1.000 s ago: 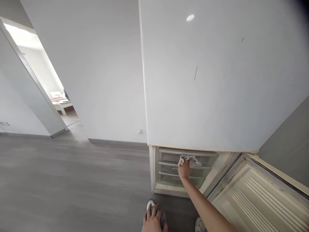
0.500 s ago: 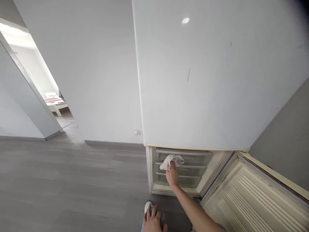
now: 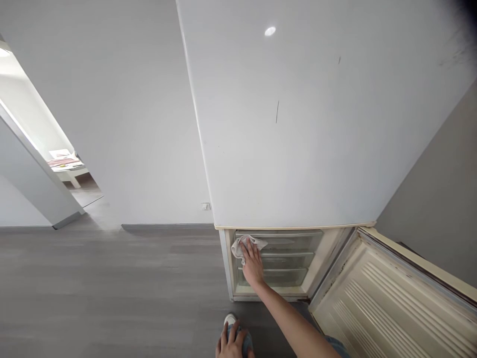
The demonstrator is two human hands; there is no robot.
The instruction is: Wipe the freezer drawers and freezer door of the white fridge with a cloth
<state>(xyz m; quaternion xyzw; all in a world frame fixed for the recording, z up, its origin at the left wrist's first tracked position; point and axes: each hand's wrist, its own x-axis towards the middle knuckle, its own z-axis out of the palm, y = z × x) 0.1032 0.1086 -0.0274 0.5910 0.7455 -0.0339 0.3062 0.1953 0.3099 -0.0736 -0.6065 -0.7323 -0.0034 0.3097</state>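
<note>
My right hand (image 3: 252, 263) reaches down into the open lower compartment of a white fridge (image 3: 298, 124). It presses a crumpled white cloth (image 3: 237, 246) against the left end of the top clear drawer (image 3: 294, 240). Two more clear drawers sit below it. My left hand (image 3: 231, 345) rests at the bottom edge of the view on my knee in blue denim, fingers draped over it and holding nothing.
The lower fridge door (image 3: 391, 303) stands swung open to the right, its ribbed inner side facing up. A white shoe (image 3: 230, 318) shows beside my knee. Grey wood-look floor (image 3: 112, 288) spreads left. A doorway (image 3: 55, 169) opens at far left, and a wall socket (image 3: 205, 206) sits low by the fridge.
My right hand has slid the cloth leftward along the top drawer, from its middle to its left end. The view has shifted so the fridge sits further left.
</note>
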